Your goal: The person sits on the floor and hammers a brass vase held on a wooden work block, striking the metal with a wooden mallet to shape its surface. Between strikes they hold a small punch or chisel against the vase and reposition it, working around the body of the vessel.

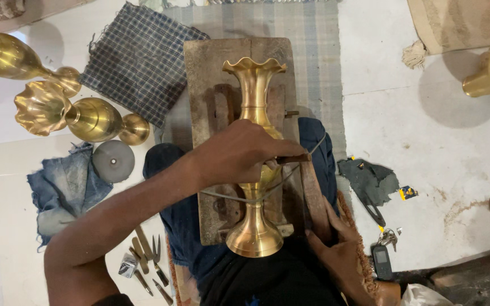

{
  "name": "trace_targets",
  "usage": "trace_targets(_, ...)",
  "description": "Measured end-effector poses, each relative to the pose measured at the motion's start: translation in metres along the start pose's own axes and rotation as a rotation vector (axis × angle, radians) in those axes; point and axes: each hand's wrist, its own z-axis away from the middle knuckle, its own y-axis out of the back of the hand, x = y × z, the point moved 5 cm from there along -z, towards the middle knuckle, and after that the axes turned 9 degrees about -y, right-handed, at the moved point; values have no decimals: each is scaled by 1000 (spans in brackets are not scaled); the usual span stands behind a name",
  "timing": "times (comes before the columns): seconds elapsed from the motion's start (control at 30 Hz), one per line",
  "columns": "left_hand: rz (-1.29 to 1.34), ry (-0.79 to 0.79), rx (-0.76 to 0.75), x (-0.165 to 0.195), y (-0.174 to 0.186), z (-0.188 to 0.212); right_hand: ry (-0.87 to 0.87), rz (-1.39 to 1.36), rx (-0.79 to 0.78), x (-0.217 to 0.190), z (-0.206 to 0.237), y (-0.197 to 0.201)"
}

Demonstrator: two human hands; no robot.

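While the head camera looked down, a brass vase (254,170) lay lengthwise on a worn wooden board (205,73) across the lap. Left hand (239,152) curled over the vase's belly, fingers closed, pinching a thin dark tool (293,159) against the metal. Right hand (336,249) gripped a flat wooden stick (313,195) beside the base. More brass vases (58,110) sat at the left, a checked cloth (140,59) near them, small hand tools (148,260) by the elbow.

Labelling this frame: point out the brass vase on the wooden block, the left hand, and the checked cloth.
brass vase (254,79): head view, on its upper neck under the fluted rim.
left hand (236,152): head view, on the back of the hand over the vase's body.
checked cloth (137,59): head view, on its middle.
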Motion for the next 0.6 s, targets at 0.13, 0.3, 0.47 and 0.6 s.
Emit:
trace_targets(0.13,-39,-116,-36,-1,3,-9,89,154,82,-7,5,5)
trace_targets(0.3,20,-218,-51,-1,6,-14,169,26,290,-26,23,19)
trace_targets(0.47,21,-285,-5,4,10,-14,460,201,319,-52,22,19)
trace_targets(0.6,-34,-121,-31,4,6,-11,475,85,251,-59,9,19)
